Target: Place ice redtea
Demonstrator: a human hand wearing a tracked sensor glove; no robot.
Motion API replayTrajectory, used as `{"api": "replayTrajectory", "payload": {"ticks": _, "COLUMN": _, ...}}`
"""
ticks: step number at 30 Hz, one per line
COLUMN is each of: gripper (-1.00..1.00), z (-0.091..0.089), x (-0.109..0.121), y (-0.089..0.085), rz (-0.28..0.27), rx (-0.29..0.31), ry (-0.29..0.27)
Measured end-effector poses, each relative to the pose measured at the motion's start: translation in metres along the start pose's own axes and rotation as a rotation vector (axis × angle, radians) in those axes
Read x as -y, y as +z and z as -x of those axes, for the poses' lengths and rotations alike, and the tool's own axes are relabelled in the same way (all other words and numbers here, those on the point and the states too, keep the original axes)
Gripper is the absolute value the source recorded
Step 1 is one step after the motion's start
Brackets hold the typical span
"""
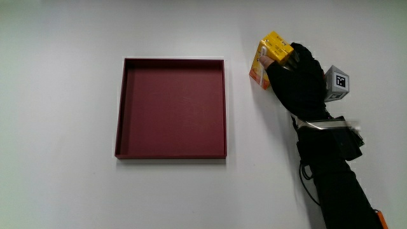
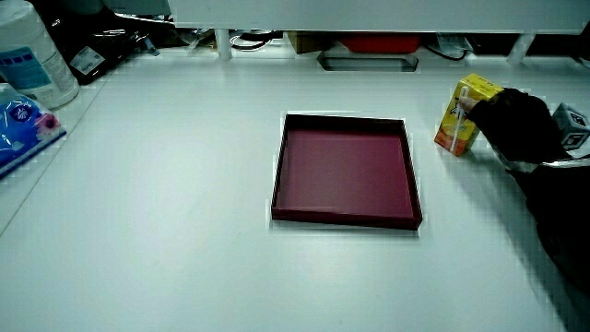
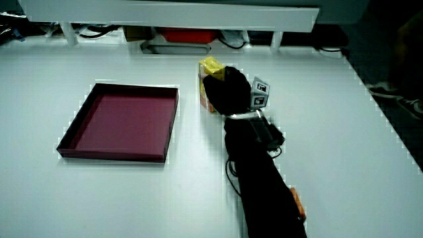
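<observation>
A yellow and orange ice red tea carton (image 1: 266,58) stands upright on the white table beside the dark red tray (image 1: 172,151). The gloved hand (image 1: 294,75) is wrapped around the carton from the person's side, fingers curled over its top and side. In both side views the carton (image 2: 461,114) (image 3: 207,84) rests on the table, partly hidden by the hand (image 2: 513,120) (image 3: 228,92). The tray (image 2: 346,215) (image 3: 112,153) holds nothing. The patterned cube (image 1: 337,83) sits on the back of the hand.
A low white partition (image 2: 369,11) with cables and a red item under it runs along the table's edge. A clear bottle (image 2: 32,57) and a blue packet (image 2: 20,124) lie at the table's edge in a side view.
</observation>
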Motion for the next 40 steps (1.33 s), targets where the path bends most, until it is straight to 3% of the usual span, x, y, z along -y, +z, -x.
{"api": "replayTrajectory", "payload": {"ticks": 11, "gripper": -0.59, "z": 0.002, "x": 0.003, "y": -0.003, "rz": 0.0, "rx": 0.0, "ry": -0.009}}
{"api": "replayTrajectory", "payload": {"ticks": 19, "gripper": -0.86, "z": 0.002, "x": 0.018, "y": 0.007, "rz": 0.007, "rx": -0.035, "ry": -0.012}}
{"api": "replayTrajectory", "payload": {"ticks": 21, "gripper": -0.93, "z": 0.003, "x": 0.025, "y": 0.013, "rz": 0.009, "rx": 0.017, "ry": -0.043}}
{"api": "replayTrajectory", "payload": {"ticks": 22, "gripper": -0.97, "z": 0.005, "x": 0.028, "y": 0.015, "rz": 0.034, "rx": 0.037, "ry": -0.013}}
{"api": "replayTrajectory", "payload": {"ticks": 25, "gripper": -1.0, "z": 0.011, "x": 0.042, "y": 0.019, "rz": 0.067, "rx": 0.107, "ry": -0.01}}
{"api": "replayTrajectory", "payload": {"ticks": 27, "gripper": -1.0, "z": 0.016, "x": 0.053, "y": 0.021, "rz": 0.075, "rx": 0.143, "ry": -0.029}}
{"api": "replayTrajectory", "payload": {"ticks": 28, "gripper": -1.0, "z": 0.018, "x": 0.059, "y": 0.023, "rz": 0.064, "rx": 0.151, "ry": -0.07}}
{"api": "replayTrajectory", "payload": {"ticks": 32, "gripper": -1.0, "z": 0.018, "x": 0.076, "y": 0.031, "rz": 0.072, "rx": 0.197, "ry": -0.053}}
{"api": "replayTrajectory", "payload": {"ticks": 33, "gripper": -1.0, "z": 0.029, "x": 0.083, "y": 0.025, "rz": 0.108, "rx": 0.176, "ry": 0.005}}
{"api": "replayTrajectory", "payload": {"ticks": 37, "gripper": -1.0, "z": 0.036, "x": 0.097, "y": 0.027, "rz": 0.131, "rx": 0.204, "ry": 0.024}}
{"api": "replayTrajectory", "payload": {"ticks": 38, "gripper": -1.0, "z": 0.033, "x": 0.1, "y": 0.031, "rz": 0.133, "rx": 0.248, "ry": 0.013}}
{"api": "replayTrajectory", "payload": {"ticks": 40, "gripper": -1.0, "z": 0.037, "x": 0.109, "y": 0.031, "rz": 0.152, "rx": 0.243, "ry": 0.034}}
